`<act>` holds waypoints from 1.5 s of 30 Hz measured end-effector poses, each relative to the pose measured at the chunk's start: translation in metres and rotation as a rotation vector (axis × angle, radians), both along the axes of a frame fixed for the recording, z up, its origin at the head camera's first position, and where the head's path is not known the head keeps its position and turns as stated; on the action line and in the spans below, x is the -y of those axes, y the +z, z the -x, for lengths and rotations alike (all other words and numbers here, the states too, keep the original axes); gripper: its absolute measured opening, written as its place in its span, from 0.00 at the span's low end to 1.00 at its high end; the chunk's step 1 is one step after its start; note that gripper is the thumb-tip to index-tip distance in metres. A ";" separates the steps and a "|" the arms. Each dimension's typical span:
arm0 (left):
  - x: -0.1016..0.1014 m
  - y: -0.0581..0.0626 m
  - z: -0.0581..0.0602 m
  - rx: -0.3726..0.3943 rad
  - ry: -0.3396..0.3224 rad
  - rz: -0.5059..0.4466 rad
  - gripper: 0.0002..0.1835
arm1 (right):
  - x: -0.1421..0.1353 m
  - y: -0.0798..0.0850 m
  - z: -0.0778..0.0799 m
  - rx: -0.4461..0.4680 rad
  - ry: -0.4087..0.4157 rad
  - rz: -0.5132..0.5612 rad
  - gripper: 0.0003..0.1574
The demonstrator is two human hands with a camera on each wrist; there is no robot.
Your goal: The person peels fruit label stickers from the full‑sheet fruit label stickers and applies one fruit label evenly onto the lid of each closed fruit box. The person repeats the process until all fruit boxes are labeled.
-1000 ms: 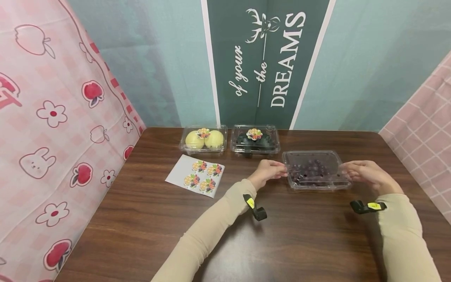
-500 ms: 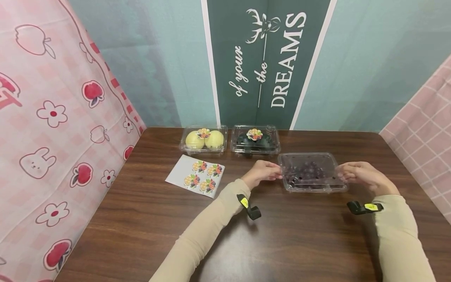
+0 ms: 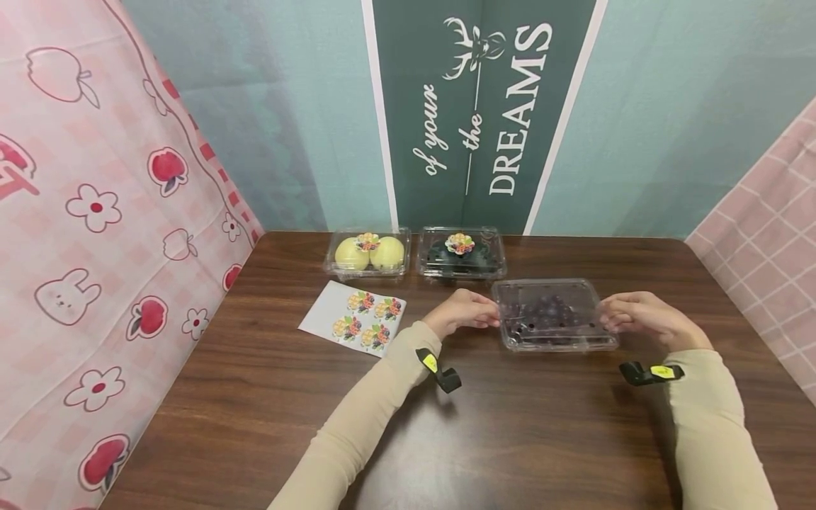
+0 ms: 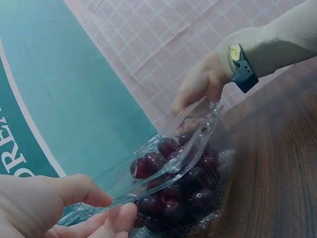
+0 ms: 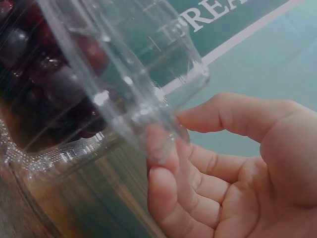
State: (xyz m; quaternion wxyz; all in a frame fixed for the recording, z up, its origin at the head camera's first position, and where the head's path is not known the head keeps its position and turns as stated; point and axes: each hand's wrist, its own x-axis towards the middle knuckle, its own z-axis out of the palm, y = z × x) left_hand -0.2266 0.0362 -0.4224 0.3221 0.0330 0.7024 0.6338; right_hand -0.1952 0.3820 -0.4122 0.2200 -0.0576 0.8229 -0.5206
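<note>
A clear plastic clamshell box (image 3: 561,346) of dark red, grape-like fruit (image 4: 171,191) is on the right side of the table in the head view, its lid down. My left hand (image 3: 459,312) pinches the rim at its left end between thumb and fingers, as the left wrist view shows up close. At the opposite end my right hand (image 3: 653,319) pinches the rim, the thumb (image 5: 218,116) above and the fingertips below, seen through the plastic. The box's lid carries no sticker.
At the table's back edge stand a clamshell with two yellow fruits (image 3: 352,255) and one with dark fruit (image 3: 440,265), each with a fruit sticker on its lid. A white sticker sheet (image 3: 321,319) lies left of my left hand. Fabric walls (image 3: 637,142) enclose the table.
Both hands have moved left and slightly nearer to me, carrying the fruit box along between them. The other boxes and the sticker sheet stay in place.
</note>
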 end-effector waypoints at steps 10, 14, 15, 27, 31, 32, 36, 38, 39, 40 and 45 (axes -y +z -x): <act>0.015 0.002 0.002 0.003 -0.033 0.025 0.16 | 0.012 0.003 0.003 0.033 0.035 0.027 0.11; 0.023 0.002 0.003 0.000 -0.047 0.037 0.16 | 0.016 0.003 0.005 0.049 0.075 0.060 0.12; 0.025 0.002 0.004 -0.004 -0.051 0.042 0.16 | 0.017 0.002 0.006 0.054 0.085 0.073 0.13; 0.043 0.003 0.007 -0.027 -0.104 0.073 0.15 | 0.035 0.007 0.009 0.056 0.105 0.063 0.09; 0.049 0.001 0.008 -0.025 -0.107 0.063 0.16 | 0.040 0.007 0.009 0.062 0.096 0.044 0.11; 0.050 0.001 0.009 -0.023 -0.106 0.062 0.16 | 0.041 0.006 0.009 0.060 0.096 0.038 0.12; 0.056 0.000 0.010 -0.027 -0.105 0.064 0.16 | 0.046 0.005 0.011 0.060 0.111 0.036 0.16; 0.059 0.000 0.011 -0.025 -0.111 0.063 0.16 | 0.048 0.005 0.012 0.059 0.126 0.046 0.16; 0.061 -0.001 0.012 -0.025 -0.117 0.060 0.16 | 0.050 0.005 0.012 0.061 0.132 0.052 0.16; 0.063 -0.001 0.012 -0.029 -0.125 0.059 0.16 | 0.051 0.005 0.013 0.062 0.138 0.057 0.15; 0.073 -0.001 0.015 -0.052 -0.154 0.066 0.17 | 0.057 0.005 0.015 0.073 0.152 0.072 0.15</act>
